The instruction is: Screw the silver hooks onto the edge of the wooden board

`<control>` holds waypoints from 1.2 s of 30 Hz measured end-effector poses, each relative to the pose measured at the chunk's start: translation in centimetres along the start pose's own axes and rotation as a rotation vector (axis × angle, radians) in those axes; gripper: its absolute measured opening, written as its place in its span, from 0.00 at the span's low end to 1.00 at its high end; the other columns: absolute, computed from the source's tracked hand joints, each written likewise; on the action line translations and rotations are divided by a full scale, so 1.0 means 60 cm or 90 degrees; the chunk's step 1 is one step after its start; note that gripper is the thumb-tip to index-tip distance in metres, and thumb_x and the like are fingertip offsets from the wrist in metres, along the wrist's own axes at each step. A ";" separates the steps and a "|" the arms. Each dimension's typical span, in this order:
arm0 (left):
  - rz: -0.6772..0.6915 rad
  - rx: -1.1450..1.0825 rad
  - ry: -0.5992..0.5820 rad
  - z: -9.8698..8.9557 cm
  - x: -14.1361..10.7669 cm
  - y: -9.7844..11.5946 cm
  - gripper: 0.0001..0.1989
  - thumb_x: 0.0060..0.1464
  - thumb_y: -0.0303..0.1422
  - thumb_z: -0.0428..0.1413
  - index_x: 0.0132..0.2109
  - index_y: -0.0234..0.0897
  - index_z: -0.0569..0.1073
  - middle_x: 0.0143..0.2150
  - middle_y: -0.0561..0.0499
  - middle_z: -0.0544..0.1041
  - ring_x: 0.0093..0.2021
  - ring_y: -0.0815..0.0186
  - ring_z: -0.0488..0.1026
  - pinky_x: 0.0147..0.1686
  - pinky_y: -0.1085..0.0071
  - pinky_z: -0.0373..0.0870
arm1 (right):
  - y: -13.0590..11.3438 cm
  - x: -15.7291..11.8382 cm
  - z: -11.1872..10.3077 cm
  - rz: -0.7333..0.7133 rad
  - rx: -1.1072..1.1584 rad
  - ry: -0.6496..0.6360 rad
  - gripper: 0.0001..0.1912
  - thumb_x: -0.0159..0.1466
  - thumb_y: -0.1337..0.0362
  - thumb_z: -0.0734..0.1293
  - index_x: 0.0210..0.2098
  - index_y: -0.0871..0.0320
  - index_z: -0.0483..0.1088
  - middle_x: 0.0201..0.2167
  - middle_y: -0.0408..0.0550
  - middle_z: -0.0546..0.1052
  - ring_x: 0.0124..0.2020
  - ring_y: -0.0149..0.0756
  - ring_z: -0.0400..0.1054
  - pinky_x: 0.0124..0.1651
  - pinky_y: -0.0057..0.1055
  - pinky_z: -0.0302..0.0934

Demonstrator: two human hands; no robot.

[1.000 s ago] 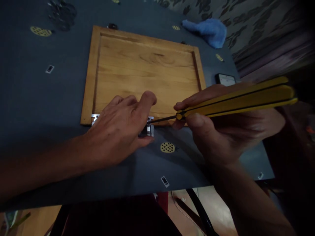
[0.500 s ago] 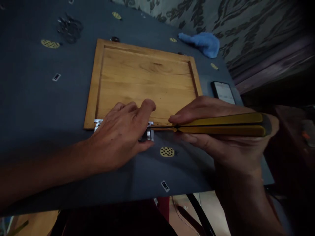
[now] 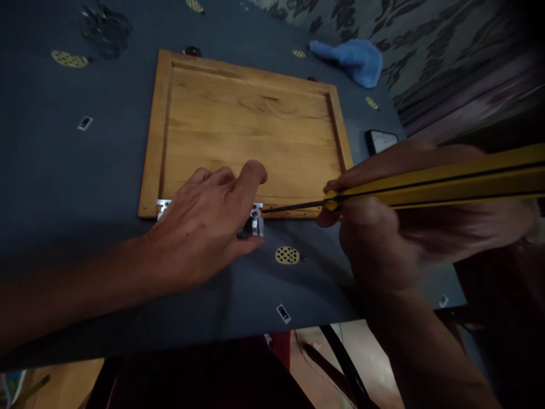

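A framed wooden panel (image 3: 247,136) lies flat on the blue-grey tablecloth. At its near edge is a silver metal bracket (image 3: 256,212) with screws, hinge-like in look. My left hand (image 3: 206,224) covers its middle, so only its ends show. The thumb presses from below the panel's edge and the fingers lie over the top. In my right hand (image 3: 395,244) I grip a screwdriver (image 3: 409,180) with a yellow, black-striped handle and a thin dark shaft. The shaft points left, its tip at or very close to the right end of the bracket.
A blue cloth (image 3: 355,59) and a phone (image 3: 381,141) lie to the right of the panel. Dark metal pieces (image 3: 106,29) are heaped at the far left. Small dark fittings (image 3: 192,51) show at the panel's far edge. The table's front edge is below my hands.
My right hand and the screwdriver have moved right and slightly up, baring more of the shaft. The handle is now tilted up to the right. My left hand stays on the bracket.
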State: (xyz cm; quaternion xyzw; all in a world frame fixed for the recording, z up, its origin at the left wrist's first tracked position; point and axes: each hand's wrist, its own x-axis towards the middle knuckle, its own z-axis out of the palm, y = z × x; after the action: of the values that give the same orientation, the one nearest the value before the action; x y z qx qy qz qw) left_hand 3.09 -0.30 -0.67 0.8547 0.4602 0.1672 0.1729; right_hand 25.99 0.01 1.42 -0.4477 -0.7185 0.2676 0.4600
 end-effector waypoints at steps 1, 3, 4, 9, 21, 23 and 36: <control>0.001 0.002 -0.001 0.000 0.000 0.001 0.27 0.50 0.34 0.65 0.53 0.40 0.61 0.41 0.51 0.77 0.43 0.57 0.74 0.43 0.62 0.66 | -0.003 -0.001 0.016 -0.068 -0.003 0.025 0.05 0.60 0.63 0.74 0.33 0.45 0.76 0.34 0.42 0.80 0.36 0.43 0.76 0.40 0.44 0.71; 0.004 0.011 -0.004 -0.002 0.001 0.002 0.27 0.51 0.35 0.65 0.53 0.39 0.61 0.42 0.50 0.77 0.43 0.57 0.74 0.43 0.61 0.67 | -0.008 -0.003 0.042 -0.121 -0.019 0.055 0.06 0.61 0.63 0.74 0.32 0.43 0.76 0.32 0.41 0.80 0.31 0.41 0.75 0.31 0.41 0.69; 0.003 0.017 -0.012 -0.003 0.001 0.003 0.26 0.52 0.34 0.64 0.54 0.39 0.60 0.43 0.50 0.77 0.44 0.56 0.74 0.43 0.61 0.67 | -0.009 -0.003 0.049 -0.121 -0.028 0.046 0.06 0.61 0.62 0.74 0.32 0.42 0.76 0.32 0.40 0.80 0.30 0.40 0.74 0.29 0.40 0.68; 0.007 0.020 -0.009 -0.002 0.000 0.003 0.26 0.53 0.33 0.64 0.53 0.38 0.61 0.44 0.48 0.77 0.45 0.55 0.75 0.43 0.61 0.67 | -0.006 -0.002 0.049 -0.076 -0.043 0.029 0.05 0.60 0.57 0.75 0.33 0.38 0.76 0.33 0.38 0.81 0.30 0.42 0.75 0.30 0.43 0.69; 0.019 0.008 0.011 0.001 -0.001 -0.002 0.26 0.52 0.36 0.64 0.53 0.40 0.60 0.42 0.50 0.77 0.42 0.58 0.74 0.42 0.63 0.67 | 0.002 0.005 0.045 -0.168 -0.026 -0.020 0.09 0.60 0.69 0.74 0.33 0.47 0.75 0.34 0.38 0.81 0.34 0.36 0.75 0.32 0.35 0.70; 0.016 0.006 0.008 0.001 -0.001 -0.001 0.26 0.52 0.35 0.64 0.53 0.40 0.60 0.42 0.50 0.77 0.43 0.58 0.74 0.42 0.63 0.67 | -0.002 0.007 0.039 -0.139 0.017 -0.057 0.10 0.59 0.69 0.75 0.36 0.47 0.77 0.36 0.39 0.81 0.36 0.37 0.76 0.34 0.36 0.72; 0.011 0.012 0.015 0.002 0.000 0.000 0.26 0.51 0.36 0.66 0.52 0.40 0.61 0.42 0.51 0.77 0.43 0.57 0.75 0.41 0.62 0.66 | 0.004 0.002 0.047 -0.102 0.094 -0.080 0.11 0.60 0.68 0.75 0.42 0.49 0.80 0.36 0.41 0.82 0.32 0.37 0.78 0.34 0.35 0.74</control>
State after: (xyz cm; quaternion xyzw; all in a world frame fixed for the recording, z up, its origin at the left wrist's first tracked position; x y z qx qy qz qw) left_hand 3.15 -0.29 -0.80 0.8583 0.4562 0.1742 0.1578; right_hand 23.50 0.30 0.06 -0.3358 -0.7578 0.3099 0.4658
